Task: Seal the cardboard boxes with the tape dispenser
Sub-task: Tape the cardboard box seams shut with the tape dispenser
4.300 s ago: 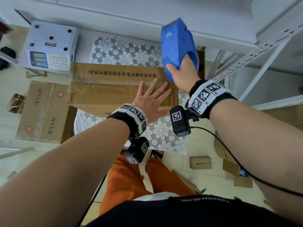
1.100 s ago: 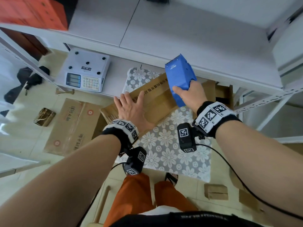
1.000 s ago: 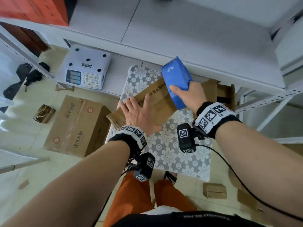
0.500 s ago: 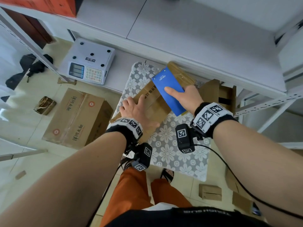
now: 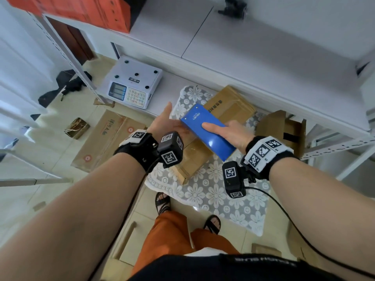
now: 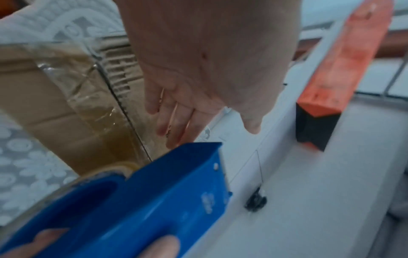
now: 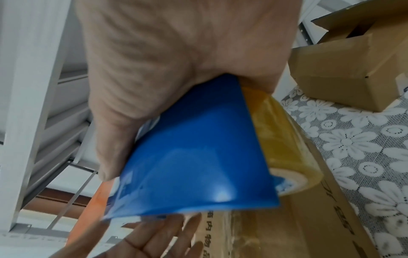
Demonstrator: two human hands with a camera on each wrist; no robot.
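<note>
A long cardboard box (image 5: pixel 230 107) lies diagonally on the lace-covered table (image 5: pixel 213 192), with clear tape along its seam (image 6: pixel 88 97). My right hand (image 5: pixel 228 132) grips the blue tape dispenser (image 5: pixel 207 132) and holds it low and nearly flat over the box's middle. The yellowish tape roll (image 7: pixel 284 139) sits just above the cardboard (image 7: pixel 287 227). My left hand (image 5: pixel 164 122) is open at the box's left side, palm turned inward, fingers (image 6: pixel 174 122) straight and reaching under the dispenser's front end. Whether they touch the box I cannot tell.
A white weighing scale (image 5: pixel 132 86) stands on the low shelf at left. An open cardboard box (image 5: pixel 282 126) sits at the table's right back. A flat carton (image 5: pixel 107 138) lies on the floor. Red boxes (image 5: pixel 81 11) are on the upper shelf. My sandalled feet are below.
The box has turned further to a steep diagonal. My left hand lifted off its top and turned on edge. The dispenser dropped flatter and slid toward me over the box.
</note>
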